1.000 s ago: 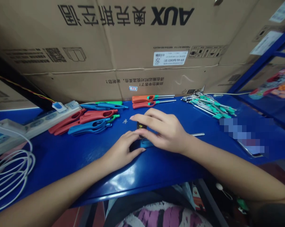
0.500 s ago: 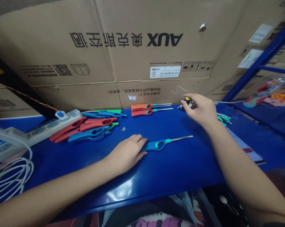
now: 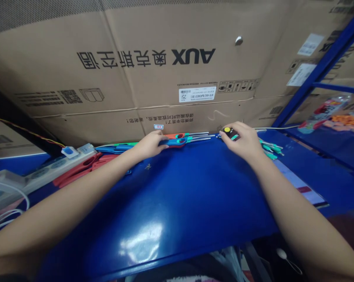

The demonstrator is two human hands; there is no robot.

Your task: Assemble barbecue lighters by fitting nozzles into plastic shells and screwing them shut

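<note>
My left hand (image 3: 151, 145) is closed on the handle of a blue long-nosed lighter (image 3: 173, 142) at the back of the table. That lighter lies against an orange lighter (image 3: 172, 136) and a red one, which it mostly covers. Their metal tubes point right. To the right, my right hand (image 3: 245, 140) has its fingers closed around a small black tool with a round yellow end (image 3: 228, 130), close to the cardboard. What kind of tool it is cannot be made out. A few tiny pale pins (image 3: 148, 167) lie below my left hand.
Red lighter bodies (image 3: 77, 169) and blue ones (image 3: 109, 149) lie at left beside a white power strip (image 3: 44, 172). Green-ended parts (image 3: 271, 149) sit right of my right hand. A cardboard box (image 3: 153, 86) walls the back of the blue table (image 3: 177, 203).
My left hand has carried the blue lighter from mid-table back to the orange and red lighters. My right hand stays by the black tool. The view has shifted slightly.
</note>
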